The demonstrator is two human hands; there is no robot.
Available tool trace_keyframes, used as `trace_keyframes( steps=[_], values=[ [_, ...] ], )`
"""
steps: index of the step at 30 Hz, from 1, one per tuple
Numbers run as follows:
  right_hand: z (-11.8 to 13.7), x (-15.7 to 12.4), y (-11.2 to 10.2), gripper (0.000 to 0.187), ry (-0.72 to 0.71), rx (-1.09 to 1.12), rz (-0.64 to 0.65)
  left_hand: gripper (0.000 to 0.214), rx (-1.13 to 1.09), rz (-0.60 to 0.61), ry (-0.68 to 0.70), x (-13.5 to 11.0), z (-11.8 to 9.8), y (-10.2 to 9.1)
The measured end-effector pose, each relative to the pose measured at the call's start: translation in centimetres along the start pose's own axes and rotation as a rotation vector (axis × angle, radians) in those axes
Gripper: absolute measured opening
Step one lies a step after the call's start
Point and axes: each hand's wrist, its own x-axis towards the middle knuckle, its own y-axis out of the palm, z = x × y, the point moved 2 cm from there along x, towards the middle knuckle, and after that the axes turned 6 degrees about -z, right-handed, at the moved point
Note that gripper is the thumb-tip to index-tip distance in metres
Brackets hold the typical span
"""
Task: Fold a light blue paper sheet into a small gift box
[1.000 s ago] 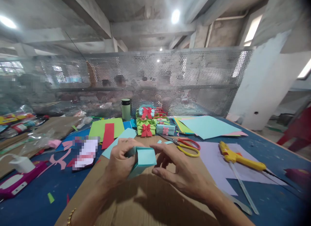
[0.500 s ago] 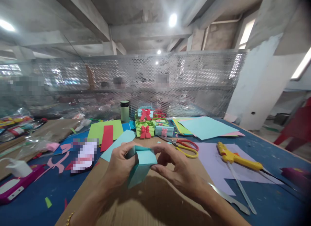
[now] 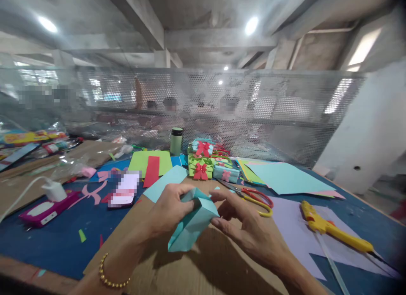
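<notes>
A folded light-blue paper box [image 3: 193, 223] is held up above a brown cardboard sheet [image 3: 190, 274]. My left hand [image 3: 173, 208] is closed round its left side, thumb on the near face and fingers partly hidden behind the paper. At the right edge of the box, my right hand [image 3: 239, 216] pinches the paper between thumb and fingers. Beyond the hands stand several small paper boxes with bows [image 3: 200, 170]. Scissors [image 3: 253, 197] with red and yellow handles lie just past my right hand.
A yellow glue gun [image 3: 336, 233] rests on lilac paper [image 3: 288, 214] at right. Behind it lie stacked coloured sheets [image 3: 292, 178]. To the left are a phone [image 3: 125, 189], a magenta power bank [image 3: 50, 208] and paper scraps. A green bottle [image 3: 176, 142] stands before the perforated screen [image 3: 269, 104].
The view has swung left, so things appear farther right. The paper box has tilted and turned in my hands, showing more of its folded side. Both hands keep their hold.
</notes>
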Motion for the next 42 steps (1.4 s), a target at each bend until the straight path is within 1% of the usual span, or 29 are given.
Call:
trace_keyframes(
  steps=[3, 4, 6, 7, 9, 11, 13, 15, 17, 20, 21, 23, 25, 26, 29, 31, 33, 37, 39, 42],
  values=[
    [-0.6, -0.1, 0.6, 0.049, 0.023, 0.038, 0.070, 0.011, 0.008, 0.069, 0.036, 0.0, 0.4, 0.1],
    [-0.9, -0.1, 0.8, 0.052, 0.043, 0.063, 0.085, 0.009, 0.016, 0.077, 0.053, 0.0, 0.5, 0.1],
    [-1.3, 0.1, 1.2, 0.052, 0.090, 0.170, 0.105, 0.005, -0.001, 0.082, 0.068, 0.2, 0.5, 0.0],
    [-1.4, 0.2, 1.4, 0.050, 0.112, 0.249, 0.119, 0.010, -0.037, 0.091, 0.061, 0.3, 0.5, -0.2],
    [-1.7, 0.6, 1.4, 0.046, 0.143, 0.409, 0.151, 0.029, -0.155, 0.108, 0.038, 0.5, 0.5, -0.7],
    [-1.9, 0.9, 1.1, 0.044, 0.149, 0.519, 0.137, 0.046, -0.285, 0.095, 0.021, 0.8, 0.3, -1.2],
    [-2.2, 1.2, 0.4, 0.043, 0.161, 0.557, 0.048, 0.059, -0.405, 0.047, 0.016, 1.0, 0.2, -1.7],
    [-2.6, 1.3, -0.2, 0.041, 0.180, 0.570, -0.093, 0.070, -0.511, 0.014, 0.008, 1.1, 0.3, -1.7],
    [-2.8, 1.2, -0.6, 0.040, 0.197, 0.583, -0.223, 0.082, -0.586, 0.037, -0.007, 1.0, 0.5, -1.1],
    [-3.0, 1.2, -0.5, 0.042, 0.212, 0.593, -0.348, 0.100, -0.624, 0.102, -0.040, 1.0, 0.9, 0.4],
    [-3.1, 1.2, -0.4, 0.044, 0.209, 0.588, -0.381, 0.100, -0.633, 0.092, -0.038, 1.0, 1.1, 0.9],
    [-3.2, 1.1, -0.2, 0.048, 0.185, 0.571, -0.440, 0.094, -0.657, 0.001, -0.007, 1.1, 1.3, 1.5],
    [-3.2, 1.1, -0.1, 0.047, 0.144, 0.557, -0.475, 0.083, -0.672, -0.102, 0.031, 1.2, 1.4, 1.6],
    [-3.2, 1.1, 0.0, 0.043, 0.125, 0.551, -0.488, 0.076, -0.673, -0.135, 0.046, 1.2, 1.4, 1.6],
    [-2.9, 1.0, 0.0, 0.031, 0.090, 0.529, -0.496, 0.045, -0.622, -0.140, 0.062, 1.2, 1.1, 1.3],
    [-2.6, 1.0, 0.1, 0.028, 0.085, 0.518, -0.475, 0.031, -0.558, -0.125, 0.056, 1.0, 0.8, 1.1],
    [-2.2, 0.9, 0.1, 0.027, 0.092, 0.505, -0.445, 0.026, -0.498, -0.127, 0.053, 0.8, 0.4, 1.0],
    [-2.1, 0.9, 0.1, 0.032, 0.106, 0.472, -0.443, 0.023, -0.428, -0.195, 0.076, 0.6, 0.3, 0.7],
    [-2.3, 0.8, 0.1, 0.034, 0.099, 0.450, -0.485, 0.022, -0.402, -0.224, 0.081, 0.7, 0.5, 0.6],
    [-2.3, 0.5, 0.0, 0.027, 0.060, 0.319, -0.570, 0.022, -0.376, -0.241, 0.072, 0.8, 1.0, 0.5]
  ],
)
